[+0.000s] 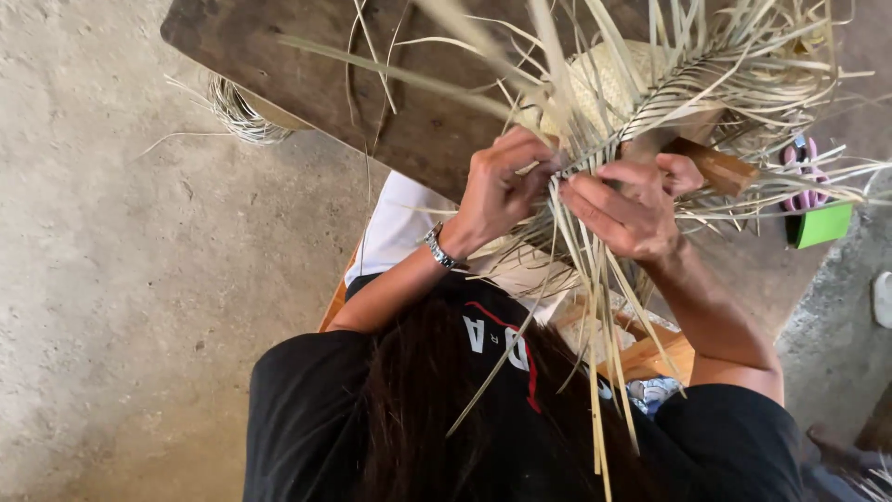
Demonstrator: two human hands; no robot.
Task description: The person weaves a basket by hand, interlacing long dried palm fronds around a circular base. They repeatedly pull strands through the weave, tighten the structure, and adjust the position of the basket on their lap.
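From the head camera, both hands meet at a woven straw piece [604, 88] that rests on the dark wooden table [307, 56]. The left hand [500, 191], with a metal watch [439, 249] on its wrist, has its fingers closed on a bunch of pale straw strips [595, 279] at the edge of the weave. The right hand [630, 206] pinches the same strips just beside it, fingers curled shut. Loose strips hang down over the person's black shirt [307, 409]. A green block [822, 225] lies to the right.

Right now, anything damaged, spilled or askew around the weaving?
Nothing looks damaged. Both hands, left and right, pinch the woven straw piece; its loose strands splay everywhere. A straw coil half hides under the dark board.
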